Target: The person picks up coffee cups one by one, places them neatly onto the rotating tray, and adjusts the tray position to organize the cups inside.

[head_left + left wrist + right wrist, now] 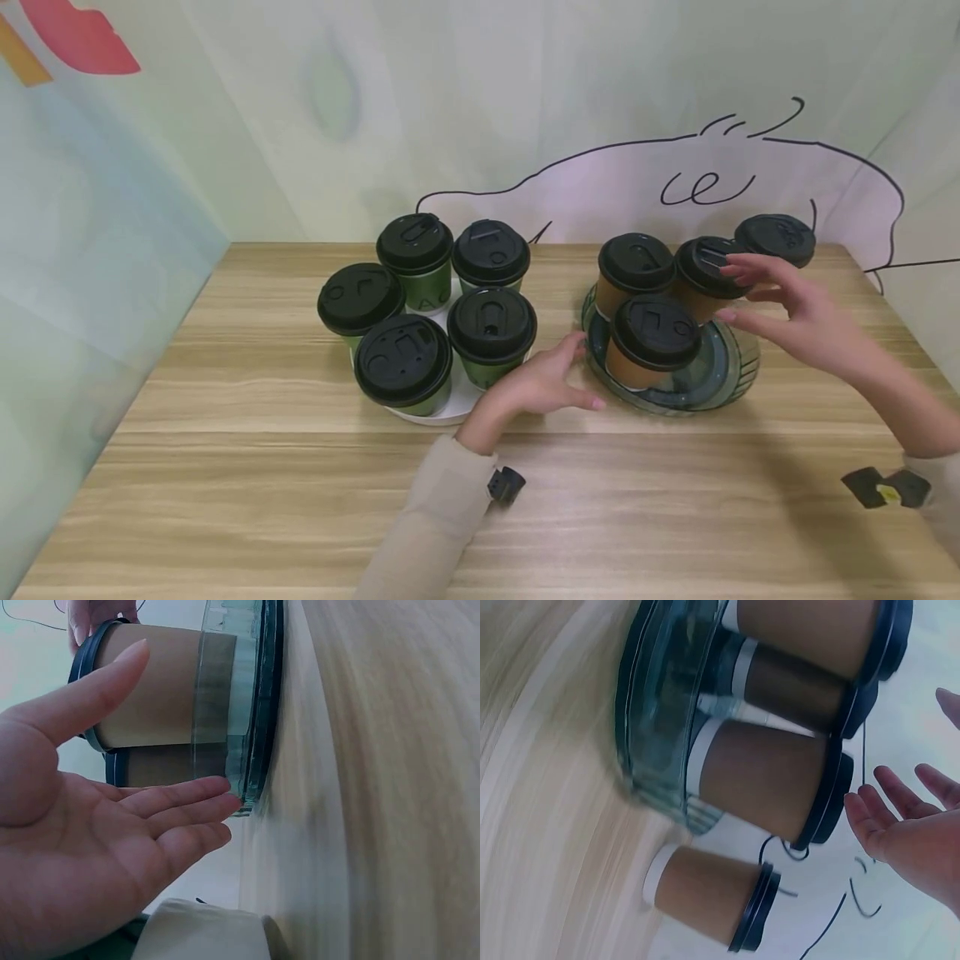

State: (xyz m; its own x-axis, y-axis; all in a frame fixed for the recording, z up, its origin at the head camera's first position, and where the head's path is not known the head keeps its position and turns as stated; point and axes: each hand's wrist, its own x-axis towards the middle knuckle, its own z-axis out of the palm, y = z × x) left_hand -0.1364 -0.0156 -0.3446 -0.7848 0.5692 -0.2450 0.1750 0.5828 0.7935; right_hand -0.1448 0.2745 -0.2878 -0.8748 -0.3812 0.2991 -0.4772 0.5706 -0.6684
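Three brown paper cups with black lids, one at the front [654,342], stand in a round clear glass dish [742,375]. My left hand [551,379] is at the dish's left side, its fingers extended and thumb spread; in the left wrist view, the fingertips [225,802] reach the glass wall, though contact is hard to tell. Beside the dish's back right cup [711,267], my right hand [802,312] hovers with fingers apart and nothing in its grasp. The right wrist view shows that hand [922,832] close to a black lid [829,799].
Another lidded brown cup [709,892] stands on the wooden table [262,500], behind and right of the dish. To the left, several green cups [491,333] with black lids crowd a white plate [457,408]. A wall with line drawings [705,187] rises behind.
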